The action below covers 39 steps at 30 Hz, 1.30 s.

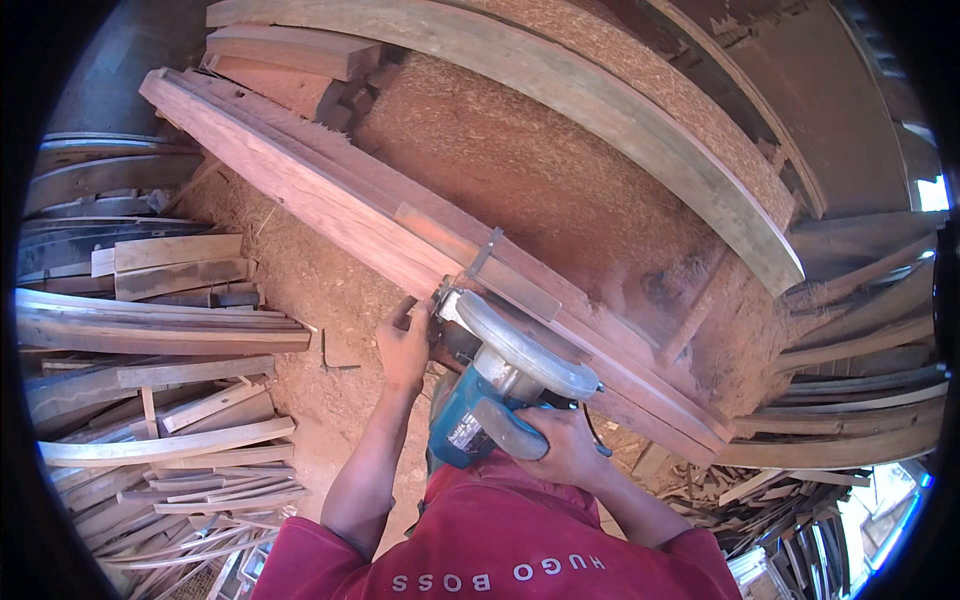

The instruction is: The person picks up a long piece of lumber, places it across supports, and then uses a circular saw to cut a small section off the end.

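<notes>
A circular saw (512,352) with a blue motor housing and a silver blade guard rests on a long, reddish timber beam (300,195). My right hand (565,445) is wrapped round its rear handle. At the saw's front edge, my left hand (402,345) has its fingers bent, thumb and forefinger against the small fittings there; exactly which part they grip is hard to see. From the front of the saw a metal guide bar (485,252) reaches across the beam to a long, flat fence piece (480,262). The blade itself is hidden.
Beyond the beam lies a long curved plank (600,95) over sawdust-covered ground (500,140). Stacked boards (170,335) line the left, and more curved timbers (850,430) fill the right. An L-shaped dark rod (335,355) lies on the ground left of my left hand.
</notes>
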Tool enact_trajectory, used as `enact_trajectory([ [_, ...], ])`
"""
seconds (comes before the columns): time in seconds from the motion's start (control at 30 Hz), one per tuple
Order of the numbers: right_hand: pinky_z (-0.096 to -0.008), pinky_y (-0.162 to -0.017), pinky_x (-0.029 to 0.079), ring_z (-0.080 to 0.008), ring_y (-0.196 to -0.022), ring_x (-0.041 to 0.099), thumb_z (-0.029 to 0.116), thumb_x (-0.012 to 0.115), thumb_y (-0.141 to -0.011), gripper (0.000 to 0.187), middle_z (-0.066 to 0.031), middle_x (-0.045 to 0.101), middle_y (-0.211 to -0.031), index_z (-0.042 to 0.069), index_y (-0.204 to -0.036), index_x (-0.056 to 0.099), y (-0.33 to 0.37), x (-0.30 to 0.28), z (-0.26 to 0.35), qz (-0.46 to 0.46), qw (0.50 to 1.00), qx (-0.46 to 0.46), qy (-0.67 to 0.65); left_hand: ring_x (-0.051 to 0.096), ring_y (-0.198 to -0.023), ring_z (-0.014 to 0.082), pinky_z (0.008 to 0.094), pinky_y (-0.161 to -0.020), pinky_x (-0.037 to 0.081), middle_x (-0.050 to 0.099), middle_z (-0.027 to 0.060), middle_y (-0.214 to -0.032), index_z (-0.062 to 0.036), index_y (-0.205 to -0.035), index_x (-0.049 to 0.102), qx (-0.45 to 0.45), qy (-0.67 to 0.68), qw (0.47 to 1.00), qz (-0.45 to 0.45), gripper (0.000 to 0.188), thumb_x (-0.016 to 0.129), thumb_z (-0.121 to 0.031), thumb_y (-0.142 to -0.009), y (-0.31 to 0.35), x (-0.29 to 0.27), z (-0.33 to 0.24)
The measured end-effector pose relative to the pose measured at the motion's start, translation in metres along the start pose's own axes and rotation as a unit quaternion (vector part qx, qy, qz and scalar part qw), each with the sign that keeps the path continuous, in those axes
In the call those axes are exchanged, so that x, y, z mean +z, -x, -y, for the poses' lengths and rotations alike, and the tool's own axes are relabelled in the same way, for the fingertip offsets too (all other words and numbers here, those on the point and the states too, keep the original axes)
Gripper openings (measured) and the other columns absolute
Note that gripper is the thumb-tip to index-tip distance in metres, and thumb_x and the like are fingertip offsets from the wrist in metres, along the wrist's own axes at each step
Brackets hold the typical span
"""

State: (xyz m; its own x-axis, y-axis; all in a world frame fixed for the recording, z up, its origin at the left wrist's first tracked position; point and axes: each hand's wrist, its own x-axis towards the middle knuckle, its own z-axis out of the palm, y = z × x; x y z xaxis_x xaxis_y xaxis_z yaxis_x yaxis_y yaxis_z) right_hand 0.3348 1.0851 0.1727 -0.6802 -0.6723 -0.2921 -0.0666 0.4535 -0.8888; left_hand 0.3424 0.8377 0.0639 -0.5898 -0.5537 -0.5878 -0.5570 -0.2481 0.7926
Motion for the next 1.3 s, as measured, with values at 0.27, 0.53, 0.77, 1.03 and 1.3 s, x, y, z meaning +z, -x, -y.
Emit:
enact_trajectory([
  [0.27,-0.0375,-0.068,0.056,-0.0331,-0.078,0.07,0.013,0.079,-0.071,0.036,-0.0146,0.07,-0.087,0.002,-0.104,0.068,-0.012,0.005,0.005,-0.015,1.0,-0.015,-0.012,0.064,-0.081,0.0139,0.0279,-0.069,0.052,0.07,0.0145,-0.094,0.0183,-0.126,0.056,-0.01,-0.012,1.0,0.007,0.058,0.069,-0.028,-0.093,-0.009,-0.007,-0.011],
  [0.53,-0.0384,-0.069,0.056,-0.0333,-0.079,0.07,0.013,0.079,-0.071,0.038,-0.0152,0.071,-0.089,0.002,-0.105,0.068,-0.025,0.01,0.012,-0.011,1.0,-0.008,-0.001,0.063,-0.08,0.0124,0.0275,-0.067,0.051,0.07,0.013,-0.092,0.0174,-0.124,0.058,-0.008,0.001,1.0,0.0,0.054,0.067,-0.026,-0.093,-0.019,-0.014,-0.016],
  [0.77,-0.0385,-0.069,0.056,-0.0336,-0.079,0.07,0.014,0.079,-0.07,0.04,-0.0154,0.071,-0.09,0.002,-0.106,0.068,-0.035,0.015,0.017,-0.016,1.0,-0.01,-0.001,0.061,-0.074,0.0108,0.0257,-0.062,0.048,0.069,0.0109,-0.088,0.017,-0.123,0.059,-0.008,-0.015,1.0,-0.003,0.053,0.068,-0.025,-0.093,-0.029,-0.022,-0.017],
  [1.03,-0.0385,-0.069,0.056,-0.0334,-0.078,0.07,0.015,0.08,-0.07,0.038,-0.0152,0.071,-0.09,0.002,-0.104,0.068,-0.045,0.021,0.021,-0.018,1.0,-0.01,0.007,0.058,-0.071,0.0094,0.0248,-0.062,0.047,0.067,0.0079,-0.084,0.0169,-0.123,0.059,-0.017,0.004,1.0,-0.006,0.051,0.068,-0.024,-0.093,-0.036,-0.027,-0.027],
  [1.3,-0.0392,-0.071,0.056,-0.0342,-0.079,0.07,0.016,0.081,-0.07,0.039,-0.0153,0.071,-0.09,0.002,-0.104,0.068,-0.057,0.026,0.026,-0.012,1.0,-0.008,0.004,0.062,-0.082,0.0109,0.0247,-0.07,0.049,0.07,0.0111,-0.096,0.0163,-0.123,0.06,-0.012,0.009,1.0,-0.001,0.049,0.068,-0.022,-0.094,-0.045,-0.036,-0.033],
])
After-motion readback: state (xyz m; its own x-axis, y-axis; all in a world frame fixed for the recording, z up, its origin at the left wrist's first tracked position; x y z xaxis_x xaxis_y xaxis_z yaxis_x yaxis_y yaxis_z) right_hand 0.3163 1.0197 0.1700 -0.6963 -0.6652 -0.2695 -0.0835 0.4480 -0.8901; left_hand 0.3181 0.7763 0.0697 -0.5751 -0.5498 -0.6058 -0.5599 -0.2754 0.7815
